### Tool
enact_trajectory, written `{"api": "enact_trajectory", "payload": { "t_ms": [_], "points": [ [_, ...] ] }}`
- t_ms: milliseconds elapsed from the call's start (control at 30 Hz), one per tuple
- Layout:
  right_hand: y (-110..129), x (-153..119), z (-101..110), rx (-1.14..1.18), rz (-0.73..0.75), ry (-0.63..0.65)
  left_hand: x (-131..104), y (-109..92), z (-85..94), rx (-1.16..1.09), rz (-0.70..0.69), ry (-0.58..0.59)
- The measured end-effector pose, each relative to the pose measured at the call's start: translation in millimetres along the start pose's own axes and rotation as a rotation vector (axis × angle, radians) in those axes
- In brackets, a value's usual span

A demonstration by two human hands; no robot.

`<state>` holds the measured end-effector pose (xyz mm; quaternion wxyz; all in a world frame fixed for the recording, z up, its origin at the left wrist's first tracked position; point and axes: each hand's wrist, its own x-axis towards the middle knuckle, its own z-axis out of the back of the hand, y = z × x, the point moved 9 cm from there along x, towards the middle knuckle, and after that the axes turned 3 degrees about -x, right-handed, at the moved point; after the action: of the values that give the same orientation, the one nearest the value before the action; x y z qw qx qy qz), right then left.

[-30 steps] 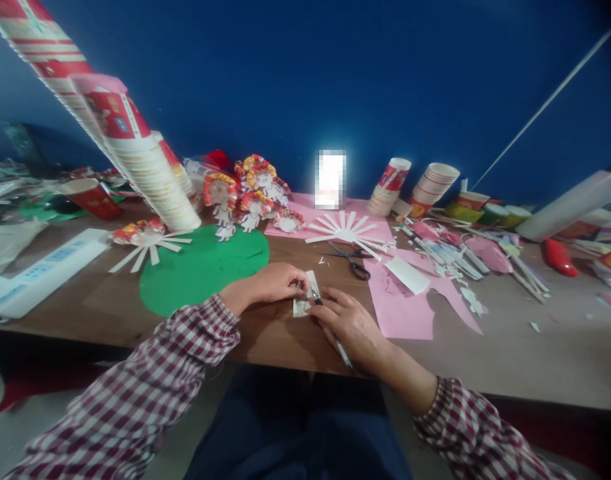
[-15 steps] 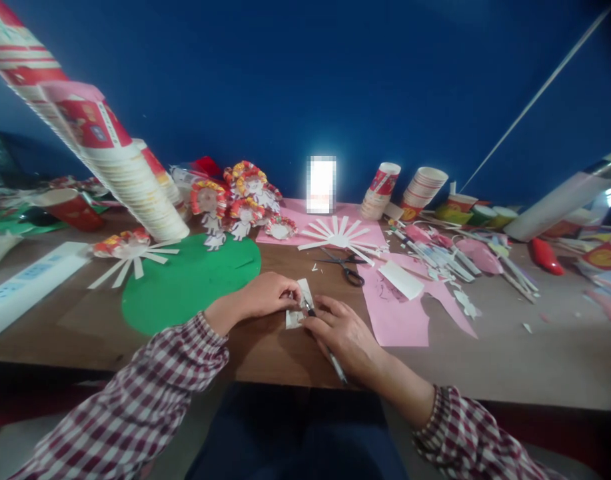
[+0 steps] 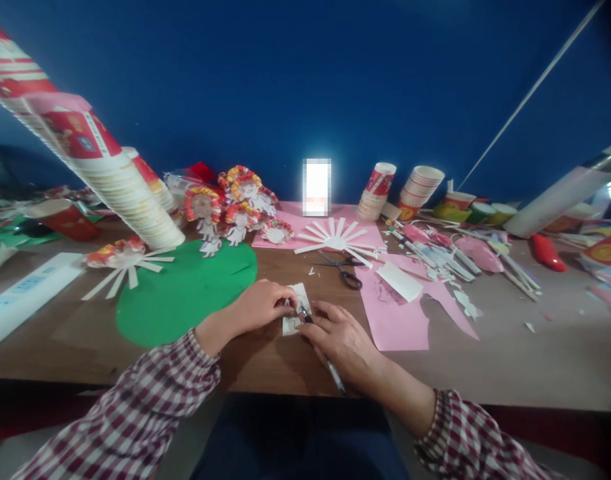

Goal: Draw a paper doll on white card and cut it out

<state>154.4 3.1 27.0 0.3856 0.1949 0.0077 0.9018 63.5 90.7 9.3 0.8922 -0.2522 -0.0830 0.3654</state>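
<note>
We have a small white paper piece (image 3: 290, 326) lying on the bench (image 3: 265, 377), near its front edge and about midway along; dark marks show on it, too small for us to read. We judge it light, thin and easily bent, apt to slide or crease, so it is best held flat by its edges rather than squeezed. Our left hand (image 3: 252, 305) is at its left side, thumb and fingers bunched narrow; we cannot tell whether that grip pinches the paper piece or only presses it. Our right hand (image 3: 344, 337) has its grip closed around a pen (image 3: 334, 376), tip end over the paper piece, barrel slanting back toward the bench's front edge; the pen looks light, stiff and smooth, best taken by the dark section near its tip. Beyond the paper piece we see black-handled scissors (image 3: 341, 266), with a pink sheet (image 3: 395, 328) to their right and a green sheet (image 3: 180, 293) toward the bench's left end. Nearer the back edge we have a white piece with fanned strips (image 3: 336, 243), paper figures with red-and-yellow manes (image 3: 239, 230), and short cup stacks (image 3: 376, 193).
</note>
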Motion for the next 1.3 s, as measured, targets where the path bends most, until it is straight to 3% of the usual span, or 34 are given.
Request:
{"api": "enact_trajectory", "payload": {
  "t_ms": [1300],
  "points": [
    [0.2, 0.2, 0.6, -0.007, -0.002, 0.006, -0.4, 2.8, -1.2, 0.000, 0.003, -0.004]
  ]
}}
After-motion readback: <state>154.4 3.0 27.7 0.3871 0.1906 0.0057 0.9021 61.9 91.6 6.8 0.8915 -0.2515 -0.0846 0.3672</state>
